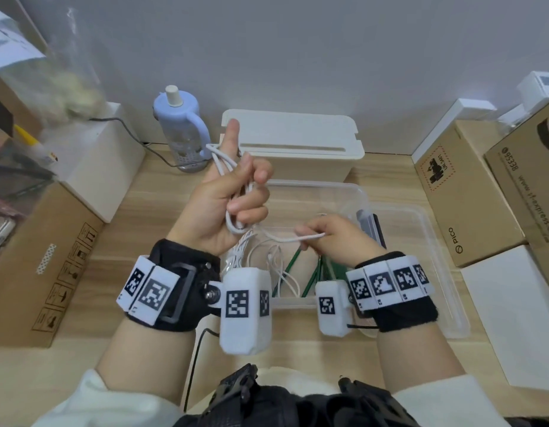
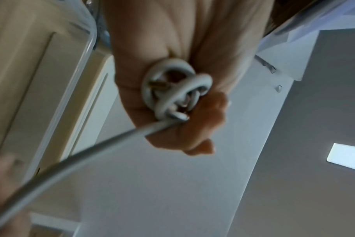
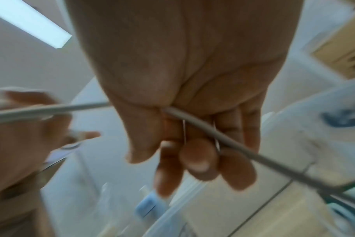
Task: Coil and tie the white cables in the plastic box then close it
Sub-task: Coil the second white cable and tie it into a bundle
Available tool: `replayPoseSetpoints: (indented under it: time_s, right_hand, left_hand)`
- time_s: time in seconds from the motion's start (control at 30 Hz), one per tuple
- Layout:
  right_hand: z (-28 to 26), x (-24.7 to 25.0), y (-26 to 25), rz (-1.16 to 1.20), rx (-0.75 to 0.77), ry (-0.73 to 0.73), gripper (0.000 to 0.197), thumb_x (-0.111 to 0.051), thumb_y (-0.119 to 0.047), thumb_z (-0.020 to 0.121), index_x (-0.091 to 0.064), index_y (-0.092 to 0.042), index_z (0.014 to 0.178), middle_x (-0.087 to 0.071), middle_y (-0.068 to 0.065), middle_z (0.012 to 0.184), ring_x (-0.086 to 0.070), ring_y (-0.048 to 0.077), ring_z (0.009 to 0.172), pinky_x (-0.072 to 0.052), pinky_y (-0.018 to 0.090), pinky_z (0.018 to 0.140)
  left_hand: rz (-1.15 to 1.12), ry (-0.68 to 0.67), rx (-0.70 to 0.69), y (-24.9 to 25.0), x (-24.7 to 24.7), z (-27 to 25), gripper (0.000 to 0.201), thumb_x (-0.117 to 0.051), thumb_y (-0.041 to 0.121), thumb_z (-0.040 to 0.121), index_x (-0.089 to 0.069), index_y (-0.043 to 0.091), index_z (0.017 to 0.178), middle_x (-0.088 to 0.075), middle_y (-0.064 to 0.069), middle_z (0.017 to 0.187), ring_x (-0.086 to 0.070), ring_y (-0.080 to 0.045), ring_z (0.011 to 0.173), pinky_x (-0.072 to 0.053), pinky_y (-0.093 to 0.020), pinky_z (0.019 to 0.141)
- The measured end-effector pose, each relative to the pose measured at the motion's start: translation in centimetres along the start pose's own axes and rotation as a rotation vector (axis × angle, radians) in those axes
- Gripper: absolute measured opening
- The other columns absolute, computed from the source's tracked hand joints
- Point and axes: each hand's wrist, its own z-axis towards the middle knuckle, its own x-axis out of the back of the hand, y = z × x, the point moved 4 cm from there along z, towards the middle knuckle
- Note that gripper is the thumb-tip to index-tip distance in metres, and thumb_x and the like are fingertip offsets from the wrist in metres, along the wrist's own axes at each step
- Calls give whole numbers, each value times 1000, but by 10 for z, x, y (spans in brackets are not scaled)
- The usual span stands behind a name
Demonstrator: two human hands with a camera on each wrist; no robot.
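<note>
Pale wooden tabletop [image 1: 150, 192] carries everything, with a plain grey wall behind. Brown cardboard cartons [image 1: 464, 198] stand at 3 o'clock and 9 o'clock. At centre sits the clear plastic box [image 1: 353, 192], its clear lid [image 1: 445, 272] lying at its 3 o'clock side, loose white cables and green ties inside. A cream slotted box [image 1: 297, 143] stands at 12 o'clock, a lilac bottle [image 1: 180, 124] at 11. Above the clear box, the left hand [image 1: 223, 198] curls its fingers round a coiled white cable [image 1: 236, 223] (index finger straight up). The right hand [image 1: 337, 238] pinches that cable's free end, drawn out towards 3 o'clock
</note>
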Motion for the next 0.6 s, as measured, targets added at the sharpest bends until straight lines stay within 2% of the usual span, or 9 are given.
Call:
replayPoseSetpoints:
  time_s: [0.07,0.13,0.17,0.23,0.3,0.37,0.43,0.5,0.6]
  right_hand:
    - [-2,12,12,58,-77,99,33,-56,-37,87,-55,-18,60,-47,-1,58,-49,17,61,-39,31,67]
    - [-6,23,14,193,-94,201,20,-66,-22,81,-53,-21,66,-55,0,61,-59,22,70,-43,32,71]
    - [-8,28,9,267,-71,228,20,-66,-11,78,-52,-24,72,-56,2,64,-59,23,70,-45,33,69]
    - [-12,34,-10,407,39,216,33,-56,3,75,-47,-28,83,-46,1,61,-47,16,57,-40,28,56]
    - [-16,40,-32,550,185,179,33,-52,0,69,-45,-25,88,-43,-4,58,-40,5,47,-35,17,49]
    - [-17,44,-48,654,310,151,27,-53,-2,72,-46,-21,89,-51,-9,54,-40,0,45,-35,13,47]
    - [-15,45,-56,703,395,162,21,-53,2,82,-47,-17,89,-55,-10,60,-48,-1,50,-44,16,50]
    - [-10,46,-53,684,397,245,23,-55,5,84,-49,-17,86,-53,-6,71,-53,0,59,-53,20,58]
    - [-3,46,-39,609,327,417,24,-62,2,80,-51,-20,78,-53,-4,72,-50,-2,59,-45,12,60]
  left_hand:
    - [39,-4,92,-3,5,-1,64,-38,18,92,-13,46,144,-54,2,65,-34,2,32,-26,-9,31]
    - [158,55,169,-10,12,1,72,-50,20,88,-12,48,143,-57,-1,70,-31,-1,32,-25,-10,31]
    - [251,84,205,-14,14,2,81,-58,23,84,-9,48,144,-60,-2,76,-29,-2,33,-25,-11,32]
    - [494,87,287,-25,17,6,108,-77,29,71,1,47,144,-65,-6,89,-30,-4,37,-28,-13,34]
    - [730,9,377,-37,11,7,118,-78,31,64,6,41,145,-64,-19,96,-40,-11,45,-35,-18,40]
    - [893,-149,444,-47,2,4,103,-76,30,68,-9,32,146,-65,-22,88,-50,-18,52,-40,-22,47]
    - [925,-284,476,-52,-7,1,67,-68,21,83,-28,38,134,-62,-5,61,-43,-6,42,-32,-17,40]
    - [850,-306,500,-54,-10,-4,54,-55,15,92,-32,44,130,-56,2,51,-38,-8,42,-27,-17,40]
    - [729,-339,458,-51,-10,-10,46,-44,15,93,-37,31,136,-51,1,49,-45,-13,49,-38,-20,53]
